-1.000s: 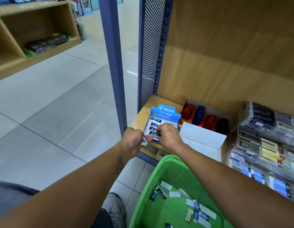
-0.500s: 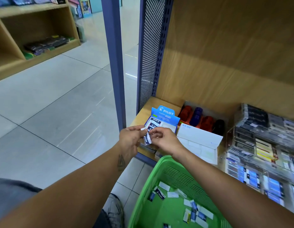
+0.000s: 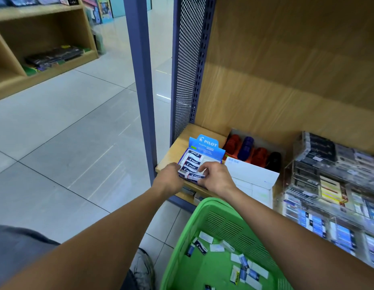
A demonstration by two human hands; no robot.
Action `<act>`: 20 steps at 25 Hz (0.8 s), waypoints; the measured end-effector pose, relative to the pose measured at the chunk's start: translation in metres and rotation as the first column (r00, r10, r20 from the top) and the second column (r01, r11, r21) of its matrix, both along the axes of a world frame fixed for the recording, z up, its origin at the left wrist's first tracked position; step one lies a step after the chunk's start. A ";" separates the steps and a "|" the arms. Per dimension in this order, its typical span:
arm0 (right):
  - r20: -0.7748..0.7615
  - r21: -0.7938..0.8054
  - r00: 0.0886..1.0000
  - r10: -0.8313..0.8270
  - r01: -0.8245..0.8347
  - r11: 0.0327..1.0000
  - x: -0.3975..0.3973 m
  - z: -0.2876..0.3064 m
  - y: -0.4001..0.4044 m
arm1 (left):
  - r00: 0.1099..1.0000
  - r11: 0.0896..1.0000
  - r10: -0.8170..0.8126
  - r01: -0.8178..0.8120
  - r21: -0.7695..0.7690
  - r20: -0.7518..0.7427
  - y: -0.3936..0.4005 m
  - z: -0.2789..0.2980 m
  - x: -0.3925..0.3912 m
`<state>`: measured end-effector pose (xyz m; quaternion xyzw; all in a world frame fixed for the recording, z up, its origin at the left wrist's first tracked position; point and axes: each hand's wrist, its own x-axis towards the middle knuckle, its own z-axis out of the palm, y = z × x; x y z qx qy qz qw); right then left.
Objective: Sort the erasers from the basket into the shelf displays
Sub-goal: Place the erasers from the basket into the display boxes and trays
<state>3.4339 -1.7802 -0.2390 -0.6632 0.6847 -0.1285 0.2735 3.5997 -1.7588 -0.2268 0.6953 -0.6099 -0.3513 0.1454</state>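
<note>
A blue Pilot display box [image 3: 204,143] stands on the wooden shelf [image 3: 181,141], with several dark-sleeved erasers in a row inside. My right hand [image 3: 215,176] pinches one Pilot eraser [image 3: 195,176] at the box's front edge. My left hand [image 3: 169,176] sits against the box's front left corner, fingers curled at its edge; what it holds is hidden. The green basket [image 3: 204,208] below holds several loose erasers [image 3: 242,264] on its floor.
A white open box [image 3: 253,176] and a row of red, blue and black items [image 3: 251,151] sit right of the Pilot box. Clear acrylic racks [image 3: 332,185] of stationery fill the right. A blue metal post [image 3: 142,91] stands left of the shelf. My shoe [image 3: 143,268] rests beside the basket.
Both hands moved from just in front of the shelf back to the Pilot box. The eraser passed between my hands now lies at the box's front under my right fingers.
</note>
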 end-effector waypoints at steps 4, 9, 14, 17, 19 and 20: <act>-0.013 0.000 1.000 -0.028 0.028 1.000 0.014 -0.004 -0.010 | 0.975 0.983 -0.183 0.178 0.048 0.123 -0.008 -0.020 0.003; -0.089 -0.086 0.996 -0.014 0.006 0.996 0.024 -0.012 -0.009 | 0.976 0.986 -0.160 0.153 0.061 0.147 -0.015 -0.028 0.010; -0.181 -0.098 0.978 0.104 -0.123 0.987 0.038 -0.026 -0.002 | 0.985 0.989 -0.136 0.128 0.076 0.111 -0.017 -0.036 0.009; -0.235 -0.022 0.952 0.197 -0.208 0.978 0.038 -0.020 0.000 | 0.985 0.986 -0.139 0.128 0.110 0.104 -0.018 -0.036 0.010; -0.196 -0.024 0.959 0.206 -0.215 0.976 0.030 -0.007 0.006 | 0.981 0.985 -0.151 0.140 0.098 0.124 -0.015 -0.028 0.006; -0.149 -0.038 0.974 0.172 -0.180 0.983 0.022 -0.001 0.012 | 0.975 0.986 -0.163 0.154 0.070 0.154 -0.013 -0.022 0.001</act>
